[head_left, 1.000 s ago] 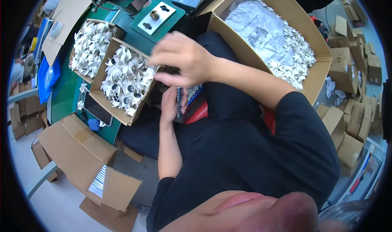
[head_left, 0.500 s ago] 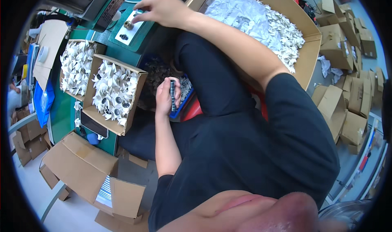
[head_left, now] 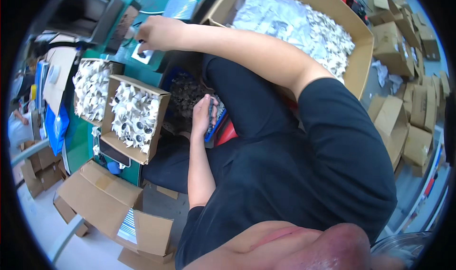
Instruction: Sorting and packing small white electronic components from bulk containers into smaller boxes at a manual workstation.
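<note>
My left hand (head_left: 203,115) is closed around a short column of dark ring-like pieces (head_left: 210,118), held upright over a blue bin (head_left: 218,126) of small dark and pale parts beside my leg. Farther up, my right hand (head_left: 159,33) reaches across to a small white plate (head_left: 142,57) on the green bench. Its fingers are bent together over the plate, slightly blurred, and hide most of it. Whatever sits between those fingertips cannot be made out. Left of my left hand stands a cardboard box (head_left: 160,122) of white bladed parts, several with dark round centres.
A second box holds white bladed parts (head_left: 91,87). A phone (head_left: 114,153) lies beside the boxes. At upper right, a large carton (head_left: 363,75) contains white parts and a plastic bag (head_left: 273,18). An open carton (head_left: 95,189) stands lower left; a grey machine (head_left: 78,11) is upper left.
My right hand has moved left and down onto the plate, and now covers the brass-coloured fitting. My left hand still grips the dark column. The view has shifted slightly.
</note>
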Motion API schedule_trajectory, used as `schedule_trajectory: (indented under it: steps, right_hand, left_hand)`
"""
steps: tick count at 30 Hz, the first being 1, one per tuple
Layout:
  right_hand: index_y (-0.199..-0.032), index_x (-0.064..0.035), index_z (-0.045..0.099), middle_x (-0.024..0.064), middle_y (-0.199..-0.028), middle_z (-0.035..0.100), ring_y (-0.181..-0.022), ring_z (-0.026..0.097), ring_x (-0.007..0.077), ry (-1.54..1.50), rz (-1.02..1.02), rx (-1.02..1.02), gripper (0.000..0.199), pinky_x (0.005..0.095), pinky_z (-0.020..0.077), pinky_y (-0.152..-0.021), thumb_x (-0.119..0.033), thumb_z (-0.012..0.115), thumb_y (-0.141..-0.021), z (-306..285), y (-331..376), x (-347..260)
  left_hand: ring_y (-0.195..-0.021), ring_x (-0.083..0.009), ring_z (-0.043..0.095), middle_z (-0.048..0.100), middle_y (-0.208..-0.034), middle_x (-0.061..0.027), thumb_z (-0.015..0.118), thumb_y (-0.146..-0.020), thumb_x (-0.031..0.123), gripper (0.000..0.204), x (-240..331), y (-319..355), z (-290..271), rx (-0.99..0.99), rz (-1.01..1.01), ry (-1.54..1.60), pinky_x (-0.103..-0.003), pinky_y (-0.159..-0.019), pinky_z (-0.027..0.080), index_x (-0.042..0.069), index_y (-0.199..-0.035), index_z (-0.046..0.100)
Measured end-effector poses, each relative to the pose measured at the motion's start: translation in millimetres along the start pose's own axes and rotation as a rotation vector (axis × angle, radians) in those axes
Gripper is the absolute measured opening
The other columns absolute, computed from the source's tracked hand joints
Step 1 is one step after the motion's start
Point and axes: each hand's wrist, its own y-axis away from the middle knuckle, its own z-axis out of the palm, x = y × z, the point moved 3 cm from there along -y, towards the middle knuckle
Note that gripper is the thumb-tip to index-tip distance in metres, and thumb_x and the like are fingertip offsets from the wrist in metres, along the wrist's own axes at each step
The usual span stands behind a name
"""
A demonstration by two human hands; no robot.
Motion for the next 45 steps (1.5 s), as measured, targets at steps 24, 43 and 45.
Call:
schedule_trajectory:
  steps: [24,43,45]
  right_hand:
    - [-0.126,0.0027,0.064,0.0301,-0.127,0.055,-0.12,0.053,0.0467,0.946,1.076,-0.111,0.04,0.0496,0.0449,-0.103,-0.025,0.065,-0.096,-186,438,208]
    - [-0.122,-0.0001,0.063,0.0143,-0.104,0.065,-0.081,0.064,0.0287,0.339,1.077,0.32,0.042,0.0404,0.0531,-0.077,-0.02,0.075,-0.087,-213,422,241]
    - [-0.14,0.0016,0.051,0.0113,-0.113,0.064,-0.092,0.063,0.0176,-0.006,0.747,0.612,0.052,0.032,0.0537,-0.083,-0.013,0.069,-0.094,-231,377,229]
  left_hand:
    - [-0.038,-0.012,0.046,0.05,-0.056,-0.0004,0.046,-0.108,0.048,0.049,-15,16,-4,0.05,-0.038,-0.125,-0.029,-0.039,0.039,0.005,-0.09,0.061]
    - [-0.039,-0.0148,0.048,0.052,-0.055,-0.0036,0.05,-0.106,0.047,0.049,-35,15,-1,0.134,-0.056,-0.195,-0.032,-0.039,0.041,0.003,-0.088,0.063]
    - [-0.039,-0.0147,0.048,0.052,-0.055,-0.0035,0.05,-0.106,0.047,0.049,-38,6,7,0.08,-0.072,-0.194,-0.031,-0.039,0.041,0.003,-0.088,0.063]
